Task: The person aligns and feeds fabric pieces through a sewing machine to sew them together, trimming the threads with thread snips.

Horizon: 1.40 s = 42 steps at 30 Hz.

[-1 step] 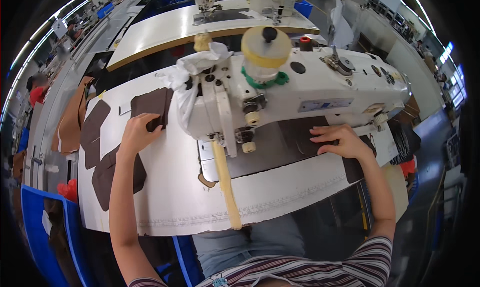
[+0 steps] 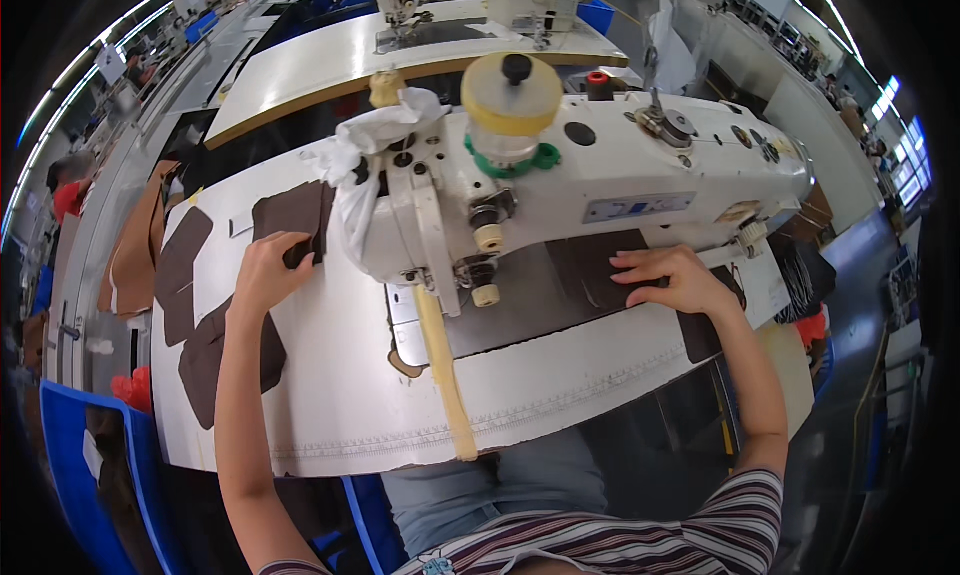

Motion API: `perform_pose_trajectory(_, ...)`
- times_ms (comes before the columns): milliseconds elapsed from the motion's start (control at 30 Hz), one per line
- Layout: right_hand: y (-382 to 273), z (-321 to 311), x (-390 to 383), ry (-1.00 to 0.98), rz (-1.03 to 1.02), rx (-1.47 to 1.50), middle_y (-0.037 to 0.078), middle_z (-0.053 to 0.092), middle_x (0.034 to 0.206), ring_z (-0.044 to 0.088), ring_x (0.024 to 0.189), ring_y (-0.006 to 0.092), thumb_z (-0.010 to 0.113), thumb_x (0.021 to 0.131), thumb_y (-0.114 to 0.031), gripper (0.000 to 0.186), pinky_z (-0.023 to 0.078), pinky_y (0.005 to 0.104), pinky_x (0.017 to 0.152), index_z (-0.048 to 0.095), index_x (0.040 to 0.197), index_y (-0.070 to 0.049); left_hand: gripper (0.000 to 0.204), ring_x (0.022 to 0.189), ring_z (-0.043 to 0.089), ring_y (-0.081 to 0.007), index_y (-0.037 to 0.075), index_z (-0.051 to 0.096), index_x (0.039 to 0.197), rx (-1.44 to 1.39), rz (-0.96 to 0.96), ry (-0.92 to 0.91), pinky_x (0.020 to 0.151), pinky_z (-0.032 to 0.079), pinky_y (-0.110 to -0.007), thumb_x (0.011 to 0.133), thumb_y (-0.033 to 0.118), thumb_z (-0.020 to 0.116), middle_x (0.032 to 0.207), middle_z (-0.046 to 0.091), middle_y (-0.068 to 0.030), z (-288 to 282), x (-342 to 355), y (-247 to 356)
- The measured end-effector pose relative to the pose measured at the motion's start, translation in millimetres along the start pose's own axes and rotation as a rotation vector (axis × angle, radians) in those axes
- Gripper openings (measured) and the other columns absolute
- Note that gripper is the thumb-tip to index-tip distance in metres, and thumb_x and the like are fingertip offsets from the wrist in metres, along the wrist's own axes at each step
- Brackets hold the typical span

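Note:
My left hand (image 2: 264, 273) curls its fingers closed on the edge of a stack of dark brown cut pieces (image 2: 287, 210) left of the white sewing machine (image 2: 625, 155). My right hand (image 2: 672, 280) lies with fingers spread on a dark brown piece (image 2: 590, 260) over the machine's metal bed (image 2: 500, 330), right of the needle area. A yellow strip (image 2: 450, 405) runs from below the head to the table's front edge. More brown pieces (image 2: 225, 360) lie at the table's left. A white cloth (image 2: 360, 145) is draped on the head, beside a clear reservoir with a yellow top (image 2: 510, 125).
Another sewing table (image 2: 280, 70) with machines stands beyond. Blue bins (image 2: 90, 475) are at lower left, with tan material (image 2: 135, 255) and a red bundle (image 2: 130, 390) nearby. Dark cords (image 2: 800, 275) hang right of the table. Other people appear far left and right.
The whole view has shifted slightly, with the machine a little further left in the picture. Both hands keep nearly the same position and grip.

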State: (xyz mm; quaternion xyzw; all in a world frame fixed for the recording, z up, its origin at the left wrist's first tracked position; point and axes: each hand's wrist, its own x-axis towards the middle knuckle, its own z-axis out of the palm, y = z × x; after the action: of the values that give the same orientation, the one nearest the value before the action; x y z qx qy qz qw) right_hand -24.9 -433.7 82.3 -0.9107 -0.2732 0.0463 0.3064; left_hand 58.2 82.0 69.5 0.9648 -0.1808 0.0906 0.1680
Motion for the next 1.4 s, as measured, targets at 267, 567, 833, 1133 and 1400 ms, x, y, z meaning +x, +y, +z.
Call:
perform_pose_trajectory(267,7.7,11.2,-5.9,0.122,-0.084,-0.02,0.013,0.068,0.113,0.063,0.11,0.0295,0.075,0.077,-0.014,0.023,0.052,0.037,0.091,0.072,0.097,-0.002,0.013,0.066,0.064,-0.0262,0.0,0.07,0.096,-0.073,0.017,0.201,0.063,0.05,-0.031,0.085,0.004,0.063,0.087,0.07,-0.0149,17.3,-4.2,-23.3)
perform_pose_trajectory(567,-85.3,125.2,-13.7,0.189,-0.715,-0.316,0.017,0.066,0.106,0.066,0.101,0.0283,0.065,0.079,-0.006,0.009,0.058,0.0346,0.086,0.063,0.085,0.001,0.024,0.079,0.07,-0.0256,0.001,0.064,0.098,-0.025,0.372,0.355,0.063,0.057,-0.033,0.076,-0.007,0.063,0.09,0.07,-0.0115,35.2,-75.8,97.7)
perform_pose_trajectory(833,-92.2,113.7,25.3,0.235,-0.595,-0.36,0.018,0.066,0.107,0.065,0.103,0.0263,0.065,0.082,-0.015,0.02,0.058,0.0322,0.08,0.063,0.094,0.0,0.021,0.088,0.068,-0.0263,0.002,0.069,0.09,-0.241,0.339,-0.094,0.068,0.057,-0.036,0.079,0.019,0.074,0.089,0.07,-0.0127,18.6,-90.9,136.5)
perform_pose_trajectory(1133,-80.5,122.4,62.3,0.074,-0.471,-0.614,0.019,0.065,0.102,0.065,0.095,0.0279,0.058,0.078,-0.007,0.039,0.058,0.0336,0.075,0.059,0.115,0.004,0.025,0.095,0.065,-0.0224,0.0,0.068,0.101,0.03,0.41,0.01,0.075,0.056,-0.033,0.078,0.01,0.069,0.101,0.069,-0.008,50.3,-49.3,106.2)
perform_pose_trajectory(1400,-81.3,130.7,70.9,0.181,-0.434,-0.566,0.017,0.062,0.105,0.064,0.098,0.028,0.059,0.079,-0.007,0.04,0.056,0.0354,0.078,0.06,0.118,-0.006,0.03,0.093,0.066,-0.0198,0.001,0.067,0.105,0.084,0.449,-0.011,0.073,0.056,-0.03,0.076,0.007,0.066,0.1,0.069,-0.0072,44.5,-47.6,112.3)
